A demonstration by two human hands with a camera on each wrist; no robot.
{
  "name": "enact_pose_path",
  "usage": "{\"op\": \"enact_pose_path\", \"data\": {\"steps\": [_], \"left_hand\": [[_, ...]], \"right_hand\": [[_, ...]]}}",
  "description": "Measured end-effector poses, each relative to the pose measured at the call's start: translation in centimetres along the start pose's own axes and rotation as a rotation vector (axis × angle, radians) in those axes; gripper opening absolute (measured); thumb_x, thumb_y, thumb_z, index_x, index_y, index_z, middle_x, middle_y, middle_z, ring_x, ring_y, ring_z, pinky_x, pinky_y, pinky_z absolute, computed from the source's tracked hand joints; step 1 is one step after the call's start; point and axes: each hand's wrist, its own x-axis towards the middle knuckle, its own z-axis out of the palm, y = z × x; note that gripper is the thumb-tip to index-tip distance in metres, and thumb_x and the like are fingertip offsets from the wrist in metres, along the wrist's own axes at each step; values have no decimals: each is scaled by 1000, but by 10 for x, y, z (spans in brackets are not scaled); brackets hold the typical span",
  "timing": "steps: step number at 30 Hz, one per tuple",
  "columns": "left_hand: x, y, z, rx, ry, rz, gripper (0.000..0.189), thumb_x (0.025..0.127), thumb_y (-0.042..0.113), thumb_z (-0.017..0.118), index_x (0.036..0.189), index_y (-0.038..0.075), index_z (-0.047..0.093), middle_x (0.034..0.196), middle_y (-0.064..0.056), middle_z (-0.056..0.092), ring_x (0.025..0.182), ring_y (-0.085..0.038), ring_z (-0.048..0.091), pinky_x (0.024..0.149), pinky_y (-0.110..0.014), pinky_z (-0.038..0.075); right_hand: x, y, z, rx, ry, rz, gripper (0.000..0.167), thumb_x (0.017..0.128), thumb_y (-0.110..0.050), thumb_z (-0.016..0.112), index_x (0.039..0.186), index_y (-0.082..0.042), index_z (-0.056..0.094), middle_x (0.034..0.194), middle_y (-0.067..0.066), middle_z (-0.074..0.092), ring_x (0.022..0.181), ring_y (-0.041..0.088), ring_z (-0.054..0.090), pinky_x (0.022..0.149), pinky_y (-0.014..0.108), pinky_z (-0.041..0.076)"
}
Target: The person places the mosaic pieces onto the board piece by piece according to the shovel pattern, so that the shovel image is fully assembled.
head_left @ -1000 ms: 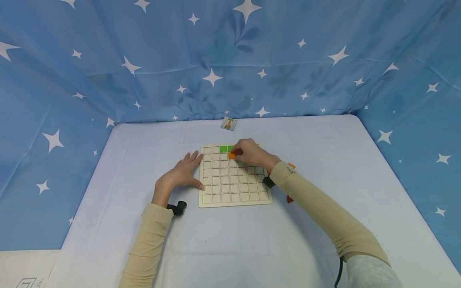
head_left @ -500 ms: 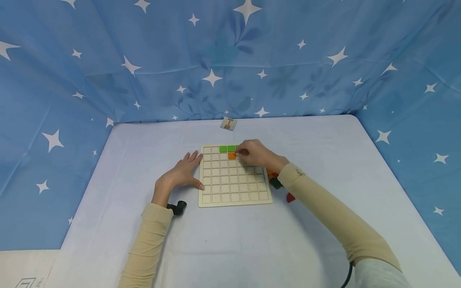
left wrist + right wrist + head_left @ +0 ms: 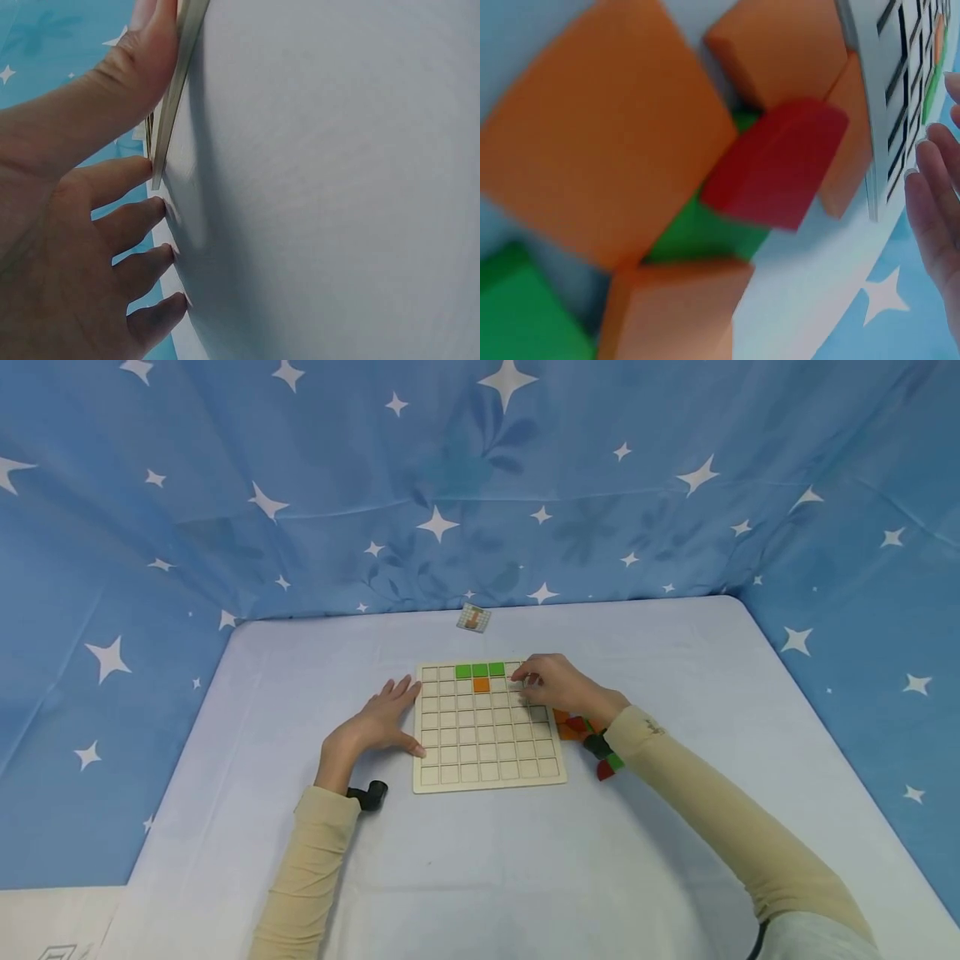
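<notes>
A pale wooden grid board point(image 3: 476, 739) lies on the white table. Three green square tiles point(image 3: 480, 670) sit side by side in its top row, and one orange square tile point(image 3: 481, 685) lies below the middle one. My left hand point(image 3: 377, 722) rests with spread fingers along the board's left edge, thumb and fingertips touching it. Over the board's upper right part hovers my right hand point(image 3: 566, 685), its fingers loosely bent and nothing visible between them. In the right wrist view, those fingers point(image 3: 937, 187) are apart from the loose pieces.
Right of the board lies a loose pile of orange pieces point(image 3: 607, 135), green pieces point(image 3: 705, 232) and a red rounded piece point(image 3: 780, 165), partly under my right wrist. A small printed card point(image 3: 474, 617) lies near the table's back edge. Blue star-patterned cloth point(image 3: 450, 485) hangs behind.
My right hand has let go of the orange tile, leaving it in the grid, and moved right. The third green tile and more of the pile now show. My left hand has stayed in place.
</notes>
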Motion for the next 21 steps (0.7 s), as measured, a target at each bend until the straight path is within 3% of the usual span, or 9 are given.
{"op": "enact_pose_path", "data": {"steps": [7,16,21], "left_hand": [[-1,0,1,-4,14,0,118,80,33,90,165,5,14,173,-18,0,159,-41,-5,129,-58,3],[0,-1,2,-6,15,2,118,80,34,89,166,6,13,173,-17,0,159,-41,-5,129,-59,3],[0,0,2,-11,10,6,118,80,33,90,165,4,13,173,-19,0,159,-42,-6,129,-59,3]], "right_hand": [[-15,8,-8,35,21,57,28,95,-8,72,121,0,74,116,13,72,99,26,64,84,41,58],[-31,24,-11,26,8,145,28,94,-13,75,120,-2,75,109,10,72,94,23,66,85,40,59],[-37,32,-13,11,-7,139,28,93,-13,75,118,0,75,109,12,73,94,23,67,89,42,60]]}}
